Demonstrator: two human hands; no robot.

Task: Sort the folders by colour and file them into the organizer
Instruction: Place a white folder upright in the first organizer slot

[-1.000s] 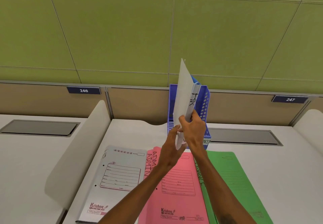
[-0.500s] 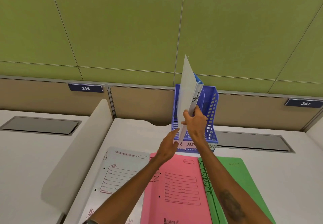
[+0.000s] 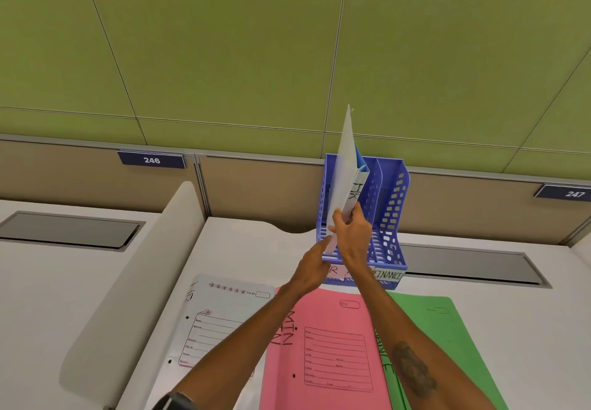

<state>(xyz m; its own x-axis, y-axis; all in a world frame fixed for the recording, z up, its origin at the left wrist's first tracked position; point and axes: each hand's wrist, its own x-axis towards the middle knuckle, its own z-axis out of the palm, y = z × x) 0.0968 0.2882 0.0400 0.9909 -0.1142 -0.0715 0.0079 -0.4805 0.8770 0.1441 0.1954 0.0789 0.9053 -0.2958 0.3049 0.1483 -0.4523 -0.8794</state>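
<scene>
The right hand (image 3: 353, 233) grips a white folder (image 3: 343, 179) upright at the leftmost slot of the blue organizer (image 3: 391, 204), far on the desk (image 3: 243, 243). The left hand (image 3: 311, 268) touches its lower edge with straight fingers. Nearer lie a second white folder (image 3: 217, 313), a pink folder (image 3: 326, 345) and a green folder (image 3: 447, 329).

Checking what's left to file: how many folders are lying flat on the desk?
3: a white paper folder at left, a pink paper folder in the middle, a green paper folder at right. Others may lie beneath.
</scene>
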